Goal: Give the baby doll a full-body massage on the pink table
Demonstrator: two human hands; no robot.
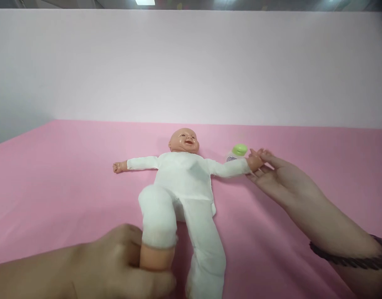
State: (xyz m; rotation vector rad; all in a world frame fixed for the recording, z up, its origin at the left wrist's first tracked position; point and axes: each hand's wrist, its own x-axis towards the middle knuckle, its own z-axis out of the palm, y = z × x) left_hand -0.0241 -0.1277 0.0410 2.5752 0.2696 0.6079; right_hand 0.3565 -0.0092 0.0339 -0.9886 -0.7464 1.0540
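Note:
A baby doll [185, 176] with a white cloth body and a plastic head lies on its back, arms spread to both sides. At the lower left, my left hand [116, 265] is wrapped round the doll's lower leg, just below the white cloth; that leg is raised and bent. My right hand [281, 178] holds the doll's small plastic hand [255, 162] at the right, palm up, between thumb and fingers. The doll's other leg lies stretched toward me. Its other hand [119, 167] rests on the pink cloth at the left.
A bottle with a green cap [240, 150] lies behind the doll's arm that my right hand holds, partly hidden by it. The pink cloth [69, 166] covers the table up to a white wall [191, 66] at the back.

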